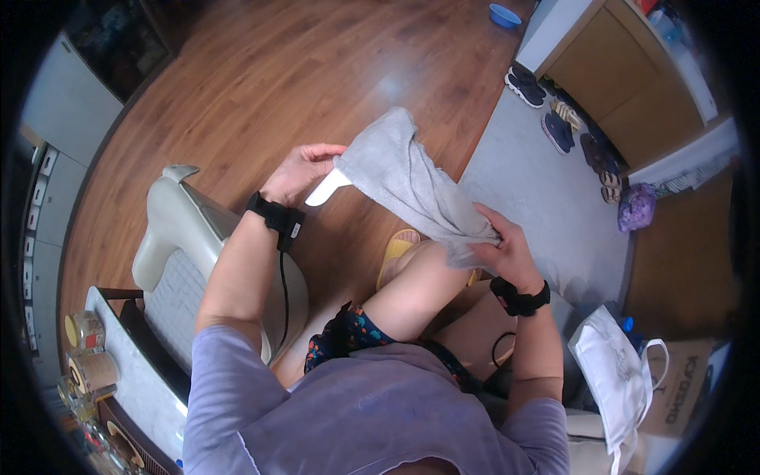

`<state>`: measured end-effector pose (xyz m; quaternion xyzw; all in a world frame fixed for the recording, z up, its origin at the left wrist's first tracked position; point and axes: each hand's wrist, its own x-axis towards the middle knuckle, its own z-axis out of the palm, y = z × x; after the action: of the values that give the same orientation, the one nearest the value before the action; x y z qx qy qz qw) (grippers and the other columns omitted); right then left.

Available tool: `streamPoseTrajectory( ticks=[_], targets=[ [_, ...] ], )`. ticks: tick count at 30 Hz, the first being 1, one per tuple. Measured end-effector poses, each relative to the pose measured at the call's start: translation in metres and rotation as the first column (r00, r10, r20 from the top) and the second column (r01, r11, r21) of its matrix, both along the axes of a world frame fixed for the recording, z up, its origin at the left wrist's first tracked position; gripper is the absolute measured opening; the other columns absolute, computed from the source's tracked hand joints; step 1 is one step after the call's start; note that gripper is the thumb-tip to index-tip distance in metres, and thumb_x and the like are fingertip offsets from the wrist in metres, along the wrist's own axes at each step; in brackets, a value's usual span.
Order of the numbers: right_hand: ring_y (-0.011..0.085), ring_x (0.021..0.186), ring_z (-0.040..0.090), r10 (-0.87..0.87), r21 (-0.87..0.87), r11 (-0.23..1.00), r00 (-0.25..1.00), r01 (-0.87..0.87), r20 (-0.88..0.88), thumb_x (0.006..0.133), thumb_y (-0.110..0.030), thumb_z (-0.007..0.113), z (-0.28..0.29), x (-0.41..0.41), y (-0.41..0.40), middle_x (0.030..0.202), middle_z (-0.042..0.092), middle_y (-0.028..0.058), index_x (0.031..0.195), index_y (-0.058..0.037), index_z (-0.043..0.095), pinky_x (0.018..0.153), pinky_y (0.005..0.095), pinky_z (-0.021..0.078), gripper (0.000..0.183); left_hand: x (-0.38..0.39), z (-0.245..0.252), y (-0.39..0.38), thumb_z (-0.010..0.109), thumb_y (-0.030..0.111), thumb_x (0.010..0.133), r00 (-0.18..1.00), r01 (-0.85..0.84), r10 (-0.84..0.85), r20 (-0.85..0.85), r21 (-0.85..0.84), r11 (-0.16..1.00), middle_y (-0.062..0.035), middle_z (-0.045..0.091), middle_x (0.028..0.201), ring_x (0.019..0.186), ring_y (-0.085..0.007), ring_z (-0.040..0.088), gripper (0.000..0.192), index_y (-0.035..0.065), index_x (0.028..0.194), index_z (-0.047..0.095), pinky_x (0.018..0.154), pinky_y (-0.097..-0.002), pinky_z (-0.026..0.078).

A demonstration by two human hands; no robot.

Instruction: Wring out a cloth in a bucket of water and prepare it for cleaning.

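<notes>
A grey cloth [404, 178] hangs stretched between my two hands, above my knees and the wooden floor. My left hand [306, 169] pinches its left edge between thumb and fingers. From under that edge sticks out a white, flat, rounded piece [328, 187], perhaps a handle; the rest of it is hidden by the cloth. My right hand [510, 246] grips the gathered right end of the cloth, with the thumb on one side and fingers on the other. Both wrists wear black bands, the left one with a cable.
A pale padded seat [196, 237] stands at the left, beside a marble-topped table [130, 344] with jars. Shoes [558, 130] line a cabinet at the right. A white bag [611, 368] and a cardboard box [683, 380] are at lower right. A blue basin [504, 16] lies far off.
</notes>
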<state>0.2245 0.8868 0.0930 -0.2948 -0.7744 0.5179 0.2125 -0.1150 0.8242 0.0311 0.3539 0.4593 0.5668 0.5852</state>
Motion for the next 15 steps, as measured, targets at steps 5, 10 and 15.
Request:
streamPoseTrajectory(
  ticks=[5,10,15],
  targets=[
    [0.0116,0.094,0.050,-0.113,-0.208,0.972,0.993,0.106,-0.026,0.074,0.005,0.055,-0.005,0.005,0.008,0.104,0.054,0.0042,0.117,0.0014,0.046,0.082,0.0239,0.0396,0.044,0.004,0.002,0.008,0.050,0.004,0.085,0.983,-0.140,0.143,-0.116,0.031,0.990,-0.0027,0.060,0.085,0.077,-0.0080,0.055,0.011,0.0026,0.095,0.054,0.073,-0.0213,0.046],
    [0.0106,0.093,0.049,-0.168,-0.275,0.949,0.986,0.157,-0.018,0.077,0.001,0.055,-0.009,0.006,0.011,0.102,0.055,0.0036,0.115,0.0017,0.046,0.082,0.0237,0.0399,0.038,0.008,0.012,0.008,0.041,0.005,0.089,0.950,-0.301,0.306,-0.057,0.079,0.950,-0.0022,0.054,0.088,0.078,-0.0092,0.052,0.009,0.0046,0.096,0.046,0.070,-0.0221,0.045],
    [0.0106,0.092,0.050,-0.169,-0.198,0.965,0.985,0.173,0.037,0.078,0.000,0.056,-0.012,0.003,0.012,0.102,0.055,0.0032,0.115,0.0018,0.046,0.082,0.0239,0.0400,0.038,0.012,0.020,0.007,0.040,0.006,0.089,0.896,-0.368,0.397,-0.198,0.169,0.914,-0.0030,0.052,0.088,0.080,-0.0099,0.051,0.009,0.0045,0.096,0.046,0.073,-0.0240,0.044]
  ],
)
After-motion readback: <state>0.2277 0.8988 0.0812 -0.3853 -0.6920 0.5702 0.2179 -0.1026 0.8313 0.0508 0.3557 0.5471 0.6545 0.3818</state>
